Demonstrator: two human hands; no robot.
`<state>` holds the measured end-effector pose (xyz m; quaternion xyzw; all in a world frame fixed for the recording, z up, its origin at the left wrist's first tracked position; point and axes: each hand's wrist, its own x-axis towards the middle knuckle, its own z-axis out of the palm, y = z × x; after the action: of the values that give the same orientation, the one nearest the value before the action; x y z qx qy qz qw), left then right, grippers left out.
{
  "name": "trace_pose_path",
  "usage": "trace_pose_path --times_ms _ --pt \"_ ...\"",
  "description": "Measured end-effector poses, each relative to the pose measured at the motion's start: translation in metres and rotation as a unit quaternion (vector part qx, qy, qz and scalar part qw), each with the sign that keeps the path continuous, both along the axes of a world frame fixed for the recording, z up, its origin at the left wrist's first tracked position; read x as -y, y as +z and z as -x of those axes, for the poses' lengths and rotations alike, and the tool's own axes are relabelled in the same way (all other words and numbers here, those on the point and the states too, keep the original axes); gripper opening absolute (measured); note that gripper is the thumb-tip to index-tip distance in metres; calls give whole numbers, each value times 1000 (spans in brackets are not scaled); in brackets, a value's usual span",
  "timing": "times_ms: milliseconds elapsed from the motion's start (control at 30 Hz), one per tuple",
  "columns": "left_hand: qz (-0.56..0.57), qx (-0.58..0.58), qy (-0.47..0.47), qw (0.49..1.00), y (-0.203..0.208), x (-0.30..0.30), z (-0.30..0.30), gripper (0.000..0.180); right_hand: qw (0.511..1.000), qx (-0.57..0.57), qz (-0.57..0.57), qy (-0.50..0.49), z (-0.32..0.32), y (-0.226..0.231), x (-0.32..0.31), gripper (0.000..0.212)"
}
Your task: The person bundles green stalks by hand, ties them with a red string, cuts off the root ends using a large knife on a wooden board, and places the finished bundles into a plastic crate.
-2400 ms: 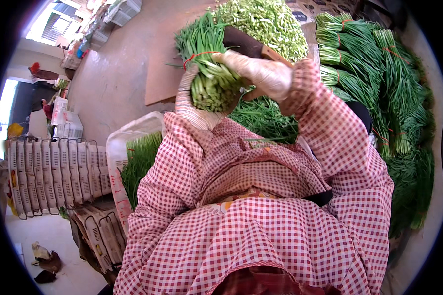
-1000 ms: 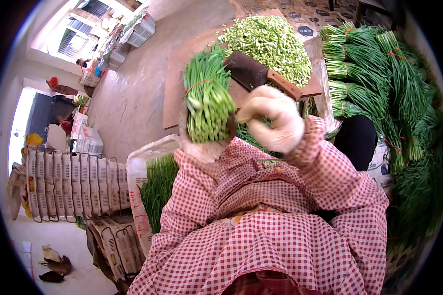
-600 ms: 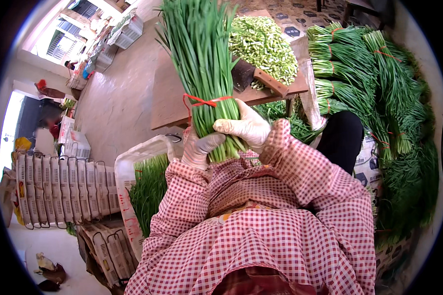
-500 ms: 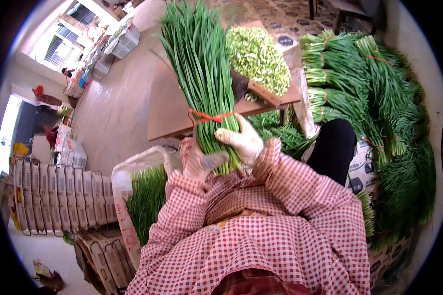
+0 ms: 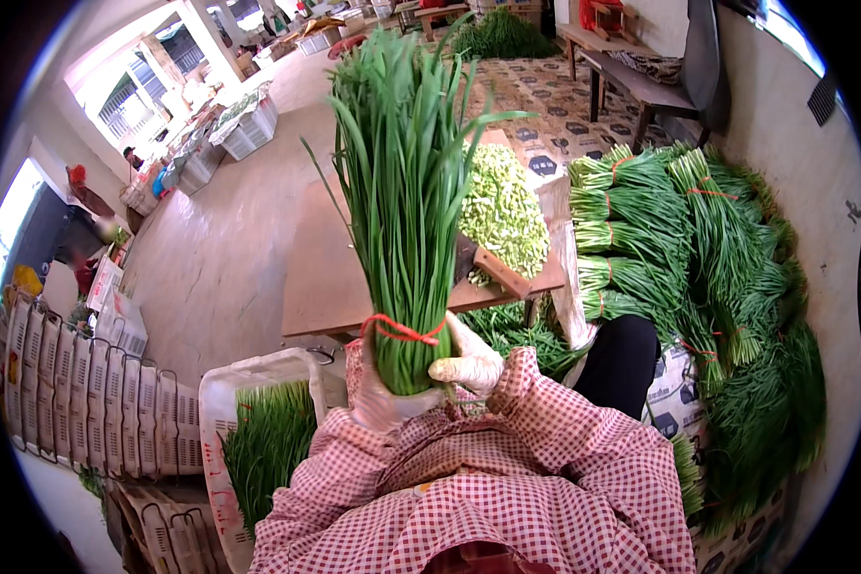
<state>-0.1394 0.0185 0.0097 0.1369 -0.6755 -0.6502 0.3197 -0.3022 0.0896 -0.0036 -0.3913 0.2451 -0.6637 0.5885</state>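
Observation:
A large bundle of garlic chives (image 5: 402,220) stands nearly upright before me, its leaf tips pointing away and up. A red tie (image 5: 402,329) circles it near the stem end. My left hand (image 5: 381,404), in a pale glove, cups the stem end from the left and below. On the right side, my gloved right hand (image 5: 474,360) presses the stems just below the tie, thumb across the front. Behind the bundle is a brown board table (image 5: 320,277) with a wooden-handled knife (image 5: 500,273) and a heap of chopped pale green stem pieces (image 5: 503,215).
Tied chive bundles (image 5: 631,215) lie piled on the right. A white crate (image 5: 218,450) holding more chives stands at my left, beside a row of stacked crates (image 5: 96,383). Loose greens (image 5: 517,330) lie under the table. A bench (image 5: 641,86) stands at the far right.
The bundle has come more upright and its leaves have spread. My left hand has moved under the stem end. The view has tilted up, showing more of the room's far side.

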Motion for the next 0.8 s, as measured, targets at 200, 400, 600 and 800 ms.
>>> trace_pose_path --times_ms 200,400,600,800 --pt "297 217 91 925 29 20 -87 110 957 283 -32 -59 -11 -24 40 90" --pt "391 451 122 793 -3 5 -168 98 839 419 -308 -158 14 -29 16 69" --pt "401 479 118 771 -31 -14 -164 92 865 303 -211 -341 62 -26 -17 51" --pt "513 323 150 781 -59 4 -165 83 896 152 -124 -397 167 -24 -82 22"
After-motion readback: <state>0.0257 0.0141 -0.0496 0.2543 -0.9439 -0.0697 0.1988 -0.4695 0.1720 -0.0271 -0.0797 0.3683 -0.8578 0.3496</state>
